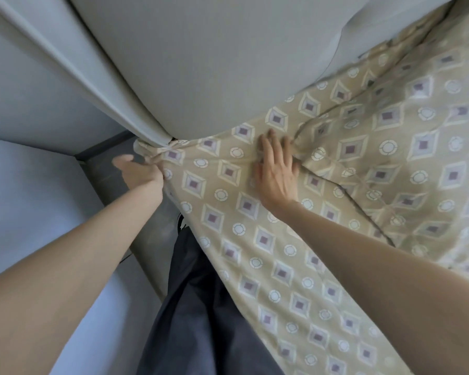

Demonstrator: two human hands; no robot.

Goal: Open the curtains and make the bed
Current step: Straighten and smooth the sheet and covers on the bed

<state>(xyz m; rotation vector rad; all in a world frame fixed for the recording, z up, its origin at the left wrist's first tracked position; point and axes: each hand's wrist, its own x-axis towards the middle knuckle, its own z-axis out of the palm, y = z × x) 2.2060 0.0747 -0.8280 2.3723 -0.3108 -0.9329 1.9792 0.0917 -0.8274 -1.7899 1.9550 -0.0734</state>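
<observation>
A beige bed sheet [322, 201] with a pattern of diamonds and circles covers the bed from the middle to the right. A grey padded headboard [201, 63] rises behind it. My left hand [141, 171] grips the sheet's bunched corner at the bed's edge, where the headboard meets the mattress. Flat on the sheet just to the right lies my right hand [276, 169], fingers spread and pressing down. Long creases run across the sheet to the right of that hand.
A pale wall [25, 198] stands at the left, leaving a narrow dark gap of floor [106, 171] between it and the bed. My dark trousers [201, 307] fill that gap below. A grey pillow edge [377, 36] shows at the upper right.
</observation>
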